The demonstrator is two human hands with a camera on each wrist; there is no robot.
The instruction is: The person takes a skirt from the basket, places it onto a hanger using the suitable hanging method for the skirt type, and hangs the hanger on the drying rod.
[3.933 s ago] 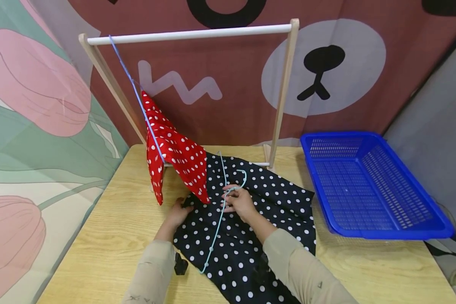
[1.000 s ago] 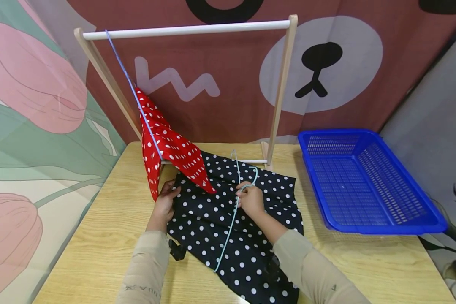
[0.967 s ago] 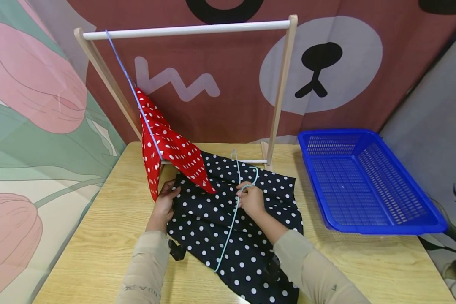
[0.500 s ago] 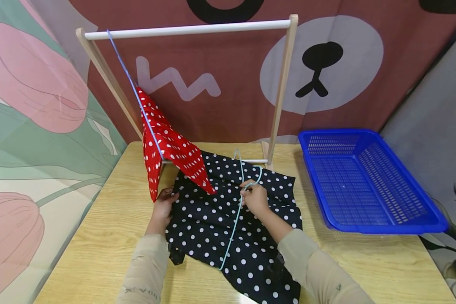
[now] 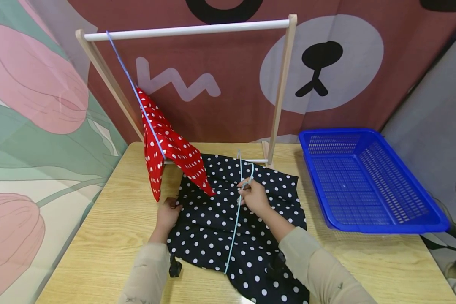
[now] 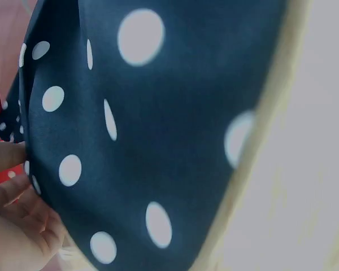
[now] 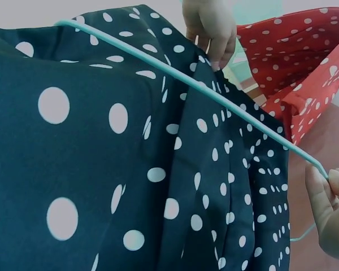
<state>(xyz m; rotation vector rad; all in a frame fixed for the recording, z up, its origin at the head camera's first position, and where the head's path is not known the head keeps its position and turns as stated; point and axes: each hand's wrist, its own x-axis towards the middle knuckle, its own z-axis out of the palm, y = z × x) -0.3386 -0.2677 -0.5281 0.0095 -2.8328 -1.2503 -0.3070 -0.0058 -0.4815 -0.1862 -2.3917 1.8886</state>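
A black cloth with white dots (image 5: 213,228) lies over the table, partly raised and creased. My left hand (image 5: 168,217) pinches its left edge between thumb and fingers. My right hand (image 5: 255,197) grips a light turquoise clothes hanger (image 5: 233,236) near the base of its hook. In the right wrist view the hanger (image 7: 198,84) runs slantwise across the face of the cloth. A red cloth with white dots (image 5: 175,147) hangs on a blue-purple hanger (image 5: 127,76) at the left; its lower corner overlaps the black cloth in the head view.
The small rack has a white top bar (image 5: 197,30) and pale wooden posts (image 5: 283,88). To the right stands a blue plastic basket (image 5: 372,194) with nothing in it. Beneath everything is a wooden table (image 5: 99,249), with printed fabric hanging behind.
Over these frames the turquoise hanger has shifted right with my right hand. My left hand went up along the cloth's edge, then slightly back down, still holding it.
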